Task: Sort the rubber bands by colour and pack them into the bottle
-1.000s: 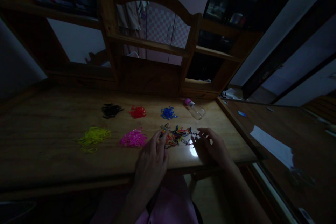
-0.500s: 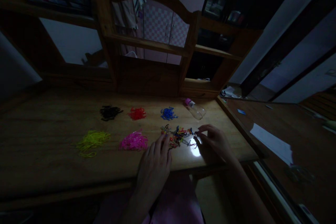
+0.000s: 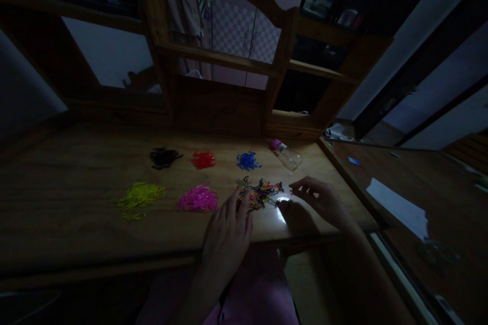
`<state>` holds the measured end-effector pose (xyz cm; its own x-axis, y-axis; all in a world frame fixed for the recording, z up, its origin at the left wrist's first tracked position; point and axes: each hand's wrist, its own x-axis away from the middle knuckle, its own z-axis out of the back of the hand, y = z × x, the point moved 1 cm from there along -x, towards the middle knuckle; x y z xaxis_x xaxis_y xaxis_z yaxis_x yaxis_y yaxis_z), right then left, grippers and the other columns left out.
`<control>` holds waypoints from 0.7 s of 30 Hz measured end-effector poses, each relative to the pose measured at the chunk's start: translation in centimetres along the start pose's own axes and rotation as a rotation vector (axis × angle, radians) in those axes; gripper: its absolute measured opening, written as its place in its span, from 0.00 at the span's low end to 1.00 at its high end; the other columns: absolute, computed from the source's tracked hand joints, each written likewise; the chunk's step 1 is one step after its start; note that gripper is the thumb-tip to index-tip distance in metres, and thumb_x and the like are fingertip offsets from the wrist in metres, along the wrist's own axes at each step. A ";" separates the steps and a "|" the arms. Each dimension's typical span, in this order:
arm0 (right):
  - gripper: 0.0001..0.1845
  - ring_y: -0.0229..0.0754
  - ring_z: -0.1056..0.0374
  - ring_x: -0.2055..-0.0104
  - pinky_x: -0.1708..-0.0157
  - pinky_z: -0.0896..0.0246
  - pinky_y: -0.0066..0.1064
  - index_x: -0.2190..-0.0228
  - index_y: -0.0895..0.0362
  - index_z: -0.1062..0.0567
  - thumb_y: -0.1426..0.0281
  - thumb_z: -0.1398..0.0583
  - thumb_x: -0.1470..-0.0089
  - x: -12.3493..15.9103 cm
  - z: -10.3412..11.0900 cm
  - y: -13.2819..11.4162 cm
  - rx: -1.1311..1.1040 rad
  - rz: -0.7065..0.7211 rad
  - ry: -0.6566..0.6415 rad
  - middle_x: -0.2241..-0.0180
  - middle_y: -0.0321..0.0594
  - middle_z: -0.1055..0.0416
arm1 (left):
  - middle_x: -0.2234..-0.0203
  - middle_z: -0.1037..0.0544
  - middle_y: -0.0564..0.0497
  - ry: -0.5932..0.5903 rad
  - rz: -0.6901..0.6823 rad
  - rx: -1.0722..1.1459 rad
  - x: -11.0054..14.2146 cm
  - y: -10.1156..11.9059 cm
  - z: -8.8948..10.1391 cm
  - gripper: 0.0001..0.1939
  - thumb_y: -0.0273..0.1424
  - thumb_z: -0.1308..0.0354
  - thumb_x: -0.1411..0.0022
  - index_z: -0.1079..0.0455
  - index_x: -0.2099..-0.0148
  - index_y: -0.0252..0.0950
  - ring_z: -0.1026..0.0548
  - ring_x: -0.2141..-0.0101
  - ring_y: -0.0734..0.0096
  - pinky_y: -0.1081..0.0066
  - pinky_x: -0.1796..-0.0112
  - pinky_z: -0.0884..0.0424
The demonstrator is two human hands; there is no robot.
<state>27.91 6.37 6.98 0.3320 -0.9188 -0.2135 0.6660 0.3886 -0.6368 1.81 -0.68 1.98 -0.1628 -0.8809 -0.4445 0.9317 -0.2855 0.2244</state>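
Note:
A mixed pile of small coloured bands lies near the front of the wooden desk. My left hand rests flat on the desk, fingers stretched out, fingertips touching the pile's left edge. My right hand hovers at the pile's right edge with thumb and fingers pinched together; what they hold is too small and dark to name. Sorted heaps lie to the left: black, red, blue, yellow and pink.
A clear bottle with a pink cap lies on its side behind the pile. A wooden shelf unit rises along the desk's back. To the right stands a second dark surface with a white sheet of paper.
My right hand has lifted slightly from the pile's right edge and pinched its fingers. My left hand stays at the pile's left side. The view shifted a little.

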 end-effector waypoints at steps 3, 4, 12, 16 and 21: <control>0.10 0.40 0.29 0.66 0.68 0.37 0.29 0.60 0.52 0.21 0.69 0.38 0.44 1.3 -0.2 0.1 -0.006 -0.004 -0.175 0.64 0.39 0.23 | 0.38 0.36 0.42 -0.017 0.005 0.027 0.0 0.0 0.0 0.28 0.30 0.51 0.31 0.47 0.32 0.39 0.31 0.45 0.57 0.59 0.48 0.31; 0.10 0.40 0.29 0.66 0.67 0.37 0.29 0.60 0.52 0.21 0.70 0.39 0.45 1.5 -0.4 0.2 0.004 -0.019 -0.202 0.64 0.39 0.23 | 0.38 0.35 0.43 -0.021 0.008 0.035 -0.1 0.0 0.0 0.27 0.30 0.50 0.31 0.47 0.32 0.38 0.31 0.45 0.57 0.59 0.48 0.32; 0.08 0.42 0.29 0.62 0.64 0.37 0.30 0.63 0.55 0.24 0.74 0.41 0.45 1.0 -1.3 0.6 0.088 -0.127 -0.264 0.64 0.40 0.24 | 0.40 0.33 0.44 -0.020 0.010 0.053 -0.1 -0.1 0.1 0.26 0.30 0.51 0.31 0.45 0.33 0.39 0.29 0.48 0.59 0.60 0.48 0.32; 0.06 0.40 0.31 0.64 0.65 0.37 0.30 0.66 0.57 0.26 0.77 0.42 0.45 1.0 -1.4 1.3 0.141 -0.048 -0.274 0.63 0.42 0.28 | 0.40 0.33 0.44 -0.014 0.009 0.063 -0.1 -0.1 0.1 0.25 0.30 0.51 0.31 0.44 0.34 0.38 0.30 0.47 0.58 0.59 0.47 0.33; 0.04 0.38 0.32 0.68 0.69 0.38 0.28 0.66 0.56 0.31 0.75 0.45 0.40 1.6 -1.5 0.3 0.110 -0.003 -0.221 0.66 0.39 0.29 | 0.40 0.33 0.44 -0.032 0.024 0.075 -0.1 0.0 0.1 0.25 0.30 0.52 0.30 0.45 0.33 0.38 0.30 0.47 0.58 0.58 0.47 0.33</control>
<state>27.62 4.93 5.40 0.4598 -0.8872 -0.0369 0.7317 0.4021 -0.5504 1.78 -0.64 2.10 -0.1526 -0.8990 -0.4105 0.9088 -0.2909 0.2993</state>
